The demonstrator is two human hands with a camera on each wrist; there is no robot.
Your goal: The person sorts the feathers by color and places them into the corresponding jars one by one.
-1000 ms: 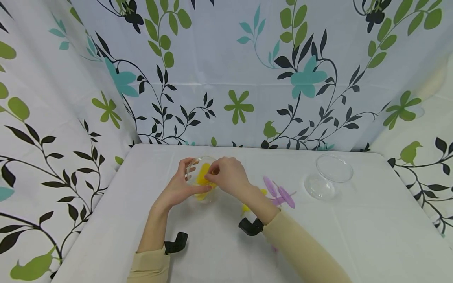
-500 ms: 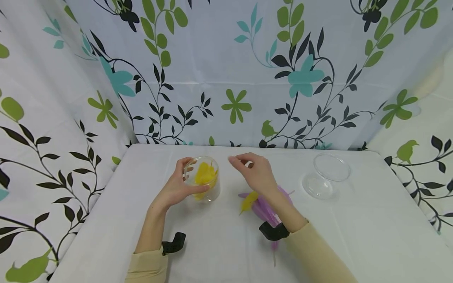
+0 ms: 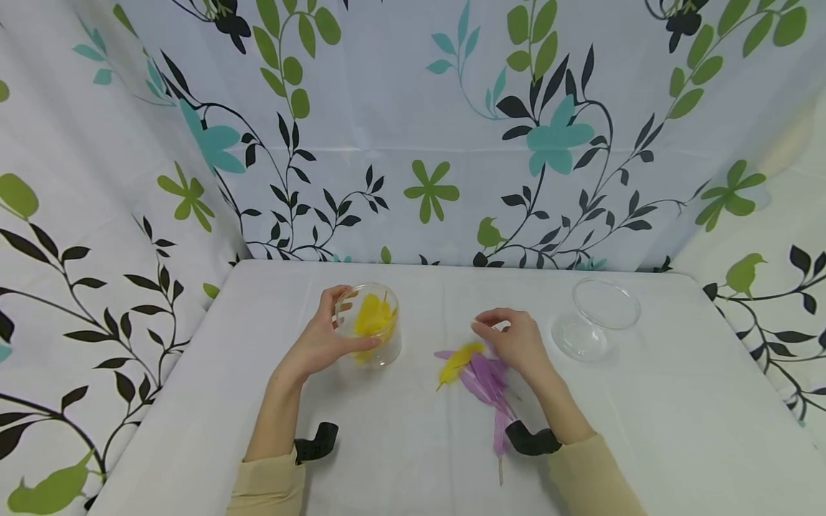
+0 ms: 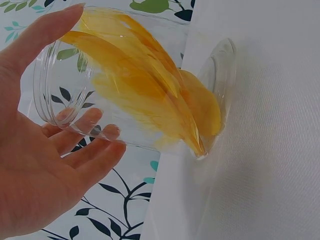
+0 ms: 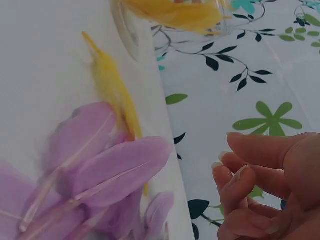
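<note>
My left hand (image 3: 323,340) grips a clear jar (image 3: 392,350) around its upper part, thumb on one side and fingers on the other. Several yellow feathers (image 3: 374,315) stand inside, seen through the wall in the left wrist view (image 4: 145,80). My right hand (image 3: 516,342) hovers over a loose pile of purple feathers (image 3: 485,380); its fingers are loosely bent and nothing shows between them. One yellow feather (image 3: 458,363) lies at the pile's far left side, partly against the purple ones. In the right wrist view the purple feathers (image 5: 120,172) lie apart from the fingers.
A second clear jar (image 3: 581,340) stands on the right side of the white table (image 3: 400,444). Patterned curtains (image 3: 387,129) hang behind the table and at both sides. Black wrist mounts (image 3: 532,438) stick out from the wrists.
My right hand has come out of the jar's mouth and moved right to above the feather pile. The left hand keeps its hold on the jar.
</note>
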